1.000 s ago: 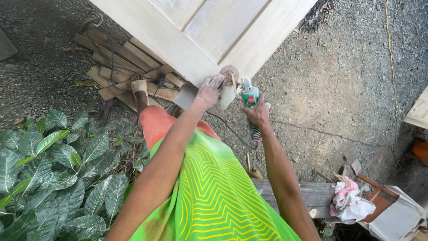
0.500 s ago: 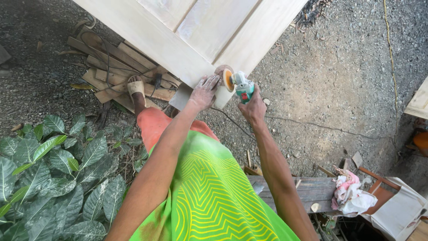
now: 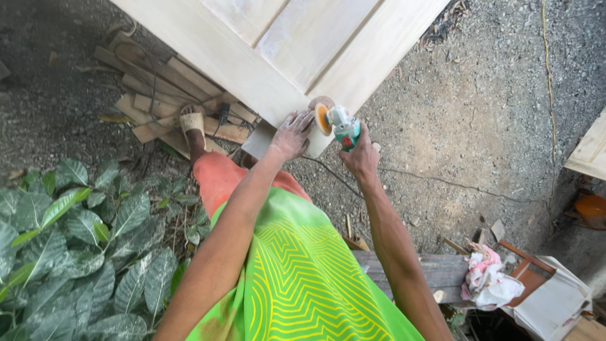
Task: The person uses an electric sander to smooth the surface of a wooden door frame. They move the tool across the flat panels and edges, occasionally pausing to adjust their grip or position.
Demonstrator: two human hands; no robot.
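A pale unfinished wooden door (image 3: 278,44) with raised panels lies across the top of the view. My left hand (image 3: 291,134), dusty, rests with fingers spread on the door's near corner. My right hand (image 3: 361,158) grips a green and white angle grinder (image 3: 342,124) whose orange sanding disc (image 3: 323,118) is tilted against the door's corner edge, right beside my left fingers. A black cord (image 3: 416,177) trails from the tool across the gravel.
Stacked wood offcuts (image 3: 158,95) lie under the door at left, with my sandalled foot (image 3: 192,123) on them. Leafy plants (image 3: 76,252) fill the lower left. A plank (image 3: 442,268), a rag (image 3: 486,281) and boxes sit lower right; another board (image 3: 593,148) at right edge.
The grinder has tilted so its orange disc now faces up at the door's corner. My left hand stays on the corner, and the view has shifted slightly.
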